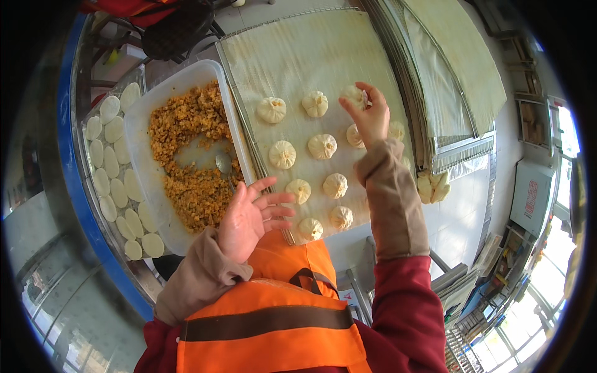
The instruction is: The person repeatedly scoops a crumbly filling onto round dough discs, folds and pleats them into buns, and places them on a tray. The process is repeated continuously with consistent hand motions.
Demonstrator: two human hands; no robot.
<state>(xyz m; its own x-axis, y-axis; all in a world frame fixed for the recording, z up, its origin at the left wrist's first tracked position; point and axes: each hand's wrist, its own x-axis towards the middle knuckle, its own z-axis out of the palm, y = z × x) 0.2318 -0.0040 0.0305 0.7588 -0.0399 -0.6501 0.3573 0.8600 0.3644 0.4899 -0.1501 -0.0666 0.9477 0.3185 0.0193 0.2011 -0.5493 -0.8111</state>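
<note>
Buns, pleated and raw, lie in loose rows on a cloth-lined steaming tray that fills the upper middle of the view, and one more bun sits pinched between the thumb and fingers of the right hand, held just above the tray's far right part. To the right of that tray a stack of similar lined trays overlaps its edge, and a few more buns are clustered near the stack's lower corner. Left of the tray stands a white rectangular tub holding crumbly orange-brown filling, heaped in a ring around a bare patch where a metal spoon rests. Further left, flat round dough wrappers lie overlapping in a curved band along a blue-rimmed surface. The left hand hovers over the near corner of the tub, beside the tray's lower left edge, its fingers spread and empty, palm turned up. Both wrists wear tan sleeve covers over dark red sleeves, and an orange apron with a brown band fills the lower middle. Among the placed buns, the nearest ones sit just past the left fingertips, and the rest run up the tray toward the raised right hand, apart from one another.
</note>
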